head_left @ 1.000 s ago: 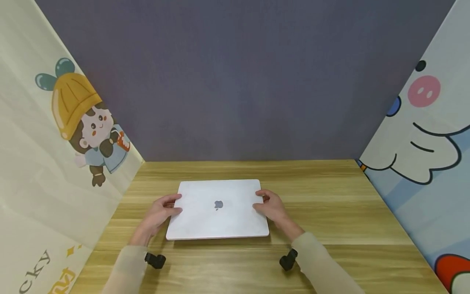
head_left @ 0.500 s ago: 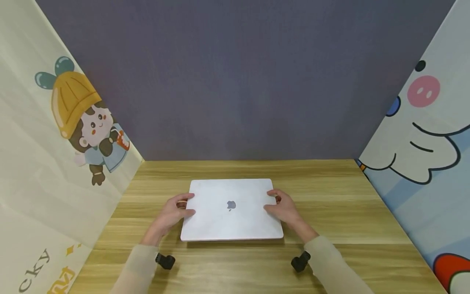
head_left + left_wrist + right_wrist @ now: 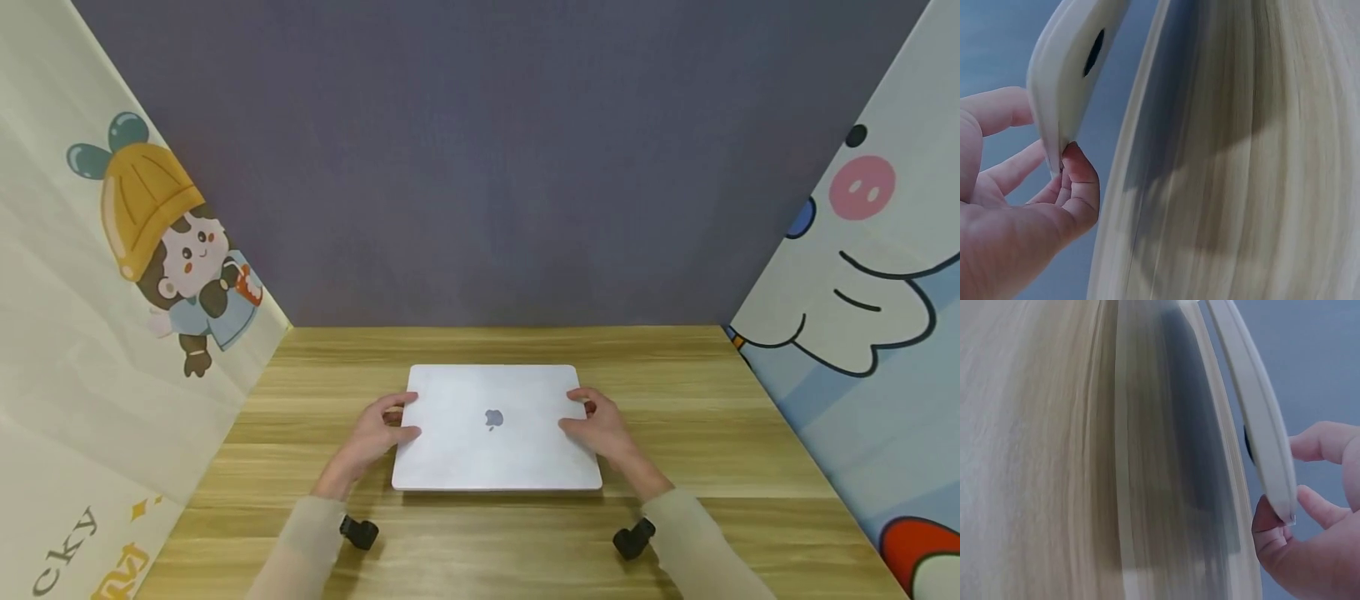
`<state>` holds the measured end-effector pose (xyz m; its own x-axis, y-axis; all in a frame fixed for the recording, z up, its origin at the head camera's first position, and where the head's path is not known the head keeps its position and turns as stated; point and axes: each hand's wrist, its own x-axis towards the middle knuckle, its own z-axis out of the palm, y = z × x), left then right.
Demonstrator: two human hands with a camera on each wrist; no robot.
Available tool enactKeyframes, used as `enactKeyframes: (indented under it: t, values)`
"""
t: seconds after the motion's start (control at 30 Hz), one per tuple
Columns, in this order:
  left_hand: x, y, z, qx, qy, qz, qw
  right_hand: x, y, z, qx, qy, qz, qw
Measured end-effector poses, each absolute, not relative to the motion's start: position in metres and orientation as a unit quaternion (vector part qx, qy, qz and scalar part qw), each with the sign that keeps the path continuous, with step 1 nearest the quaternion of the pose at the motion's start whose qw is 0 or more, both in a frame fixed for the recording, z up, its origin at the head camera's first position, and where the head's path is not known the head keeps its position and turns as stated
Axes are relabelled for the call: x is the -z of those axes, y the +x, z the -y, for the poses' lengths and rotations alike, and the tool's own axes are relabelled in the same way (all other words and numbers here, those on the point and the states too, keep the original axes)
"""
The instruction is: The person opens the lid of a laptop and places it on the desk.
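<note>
A closed silver laptop (image 3: 465, 454) with a dark apple logo on its lid lies level between my two hands. My left hand (image 3: 369, 433) grips its left edge, thumb on the lid and some fingers curled beneath. On the right edge my right hand (image 3: 606, 432) holds it the same way. The left wrist view has the laptop's side (image 3: 1054, 94) above the wood, a dark round foot on its underside. A gap and a shadow between laptop (image 3: 1260, 400) and table show in the right wrist view, so it is held just off the surface.
The wooden table (image 3: 712, 417) runs back to a dark grey panel (image 3: 495, 183). Cartoon-printed sheets flank it, a cream one (image 3: 67, 333) on the left and a light blue one (image 3: 832, 433) on the right. A black wrist camera (image 3: 360, 533) hangs at each sleeve.
Both hands have carried the laptop to the right across the table, keeping the same grip on its two side edges. It has also turned slightly and now sits squarer to the back panel.
</note>
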<state>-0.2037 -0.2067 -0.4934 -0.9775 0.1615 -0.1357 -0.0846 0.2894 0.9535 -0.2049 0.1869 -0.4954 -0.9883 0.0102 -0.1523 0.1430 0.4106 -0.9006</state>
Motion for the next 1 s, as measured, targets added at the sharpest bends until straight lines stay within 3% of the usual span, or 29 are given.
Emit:
enactKeyframes:
  t: [1.0]
  values:
    - [0.497, -0.210, 0.182, -0.561, 0.019, -0.821, 0.105, 0.506, -0.204, -0.210, 0.516, -0.002, -0.854, 0.067]
